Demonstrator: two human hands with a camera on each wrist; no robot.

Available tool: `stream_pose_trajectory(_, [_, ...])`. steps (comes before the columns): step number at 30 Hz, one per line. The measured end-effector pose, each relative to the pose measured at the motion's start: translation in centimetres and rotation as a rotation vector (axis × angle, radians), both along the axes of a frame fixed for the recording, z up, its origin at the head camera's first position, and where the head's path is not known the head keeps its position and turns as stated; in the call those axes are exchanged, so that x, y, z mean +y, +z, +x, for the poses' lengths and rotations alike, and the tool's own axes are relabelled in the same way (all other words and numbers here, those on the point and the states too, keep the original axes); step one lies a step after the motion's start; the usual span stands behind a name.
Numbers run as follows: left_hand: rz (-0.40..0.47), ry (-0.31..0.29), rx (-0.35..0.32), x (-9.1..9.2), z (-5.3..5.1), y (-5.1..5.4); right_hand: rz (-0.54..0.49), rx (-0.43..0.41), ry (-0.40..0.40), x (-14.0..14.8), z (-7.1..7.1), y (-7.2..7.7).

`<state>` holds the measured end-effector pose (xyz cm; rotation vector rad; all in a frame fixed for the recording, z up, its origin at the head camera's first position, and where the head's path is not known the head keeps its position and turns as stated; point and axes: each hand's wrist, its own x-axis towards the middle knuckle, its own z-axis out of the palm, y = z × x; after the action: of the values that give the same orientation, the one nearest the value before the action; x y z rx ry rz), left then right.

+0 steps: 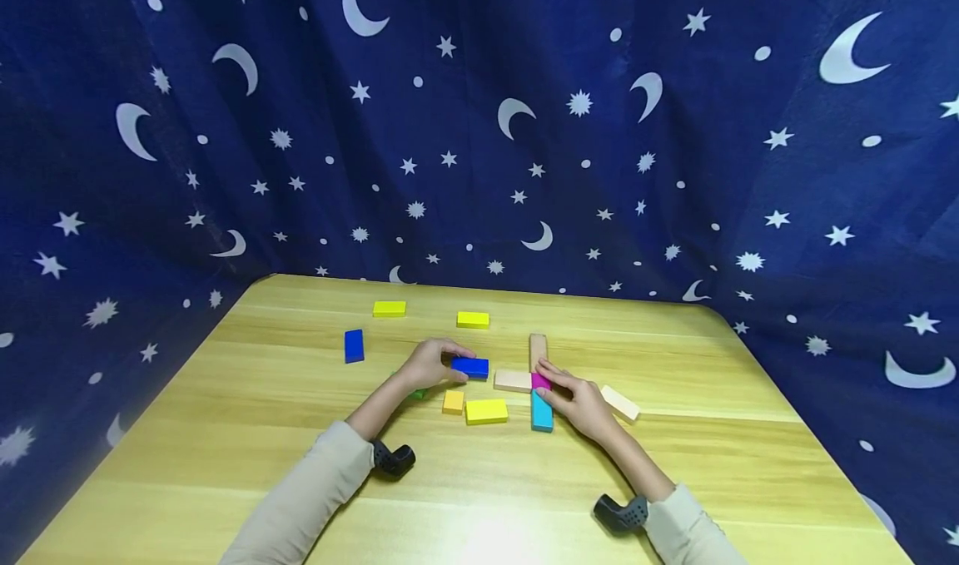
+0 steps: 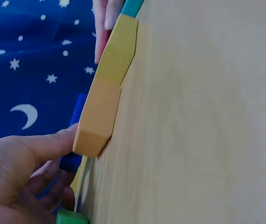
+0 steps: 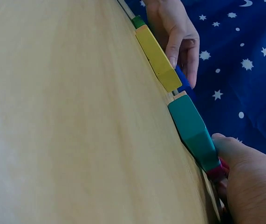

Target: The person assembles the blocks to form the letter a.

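Note:
The left hand (image 1: 432, 364) pinches a blue block (image 1: 470, 369) between thumb and fingers at its left end. The right hand (image 1: 575, 397) has its thumb and fingers around a magenta block (image 1: 540, 381), partly hidden by them. A light blue block (image 1: 542, 411) adjoins the magenta one on the near side, a plain wooden block (image 1: 513, 381) on its left and another wooden block (image 1: 538, 350) beyond it. In the right wrist view the right hand (image 3: 251, 175) is beside the teal-looking block (image 3: 194, 133); in the left wrist view the left hand (image 2: 25, 170) is behind the orange block (image 2: 97, 119).
Nearer the front lie a yellow block (image 1: 486, 412) and a small orange block (image 1: 453, 402). A green block (image 1: 418, 394) is partly under the left wrist. Two yellow blocks (image 1: 390, 309) (image 1: 473, 320) lie farther back, a blue block (image 1: 355, 346) left, a wooden block (image 1: 620, 403) right.

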<state>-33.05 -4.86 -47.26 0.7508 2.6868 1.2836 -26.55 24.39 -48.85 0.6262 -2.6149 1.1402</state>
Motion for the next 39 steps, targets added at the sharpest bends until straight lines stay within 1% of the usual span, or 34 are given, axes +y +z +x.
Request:
stream_pose_trajectory(4, [-0.026,-0.041,0.023,0.4,0.5,0.0,-0.006,-0.007,0.006,0.1,0.0,0.0])
stream_pose_trajectory(7, [-0.036,-0.055,0.024,0.6,0.8,0.1,-0.009,-0.011,0.008,0.1,0.0,0.0])
stream_pose_trajectory(14, [-0.034,-0.045,-0.004,1.2,1.0,0.0,-0.015,-0.009,0.008,0.1,0.0,0.0])
stream_pose_trajectory(24, [-0.008,-0.036,-0.038,1.3,1.1,0.0,-0.011,-0.018,0.005,0.0,0.1,0.3])
stream_pose_trajectory(34, [-0.018,-0.041,-0.021,1.2,1.2,0.2,-0.010,-0.030,0.015,0.1,0.1,0.3])
stream_pose_trajectory(39, [-0.022,-0.040,-0.026,1.2,1.2,0.2,-0.011,-0.031,0.018,0.0,0.1,0.3])
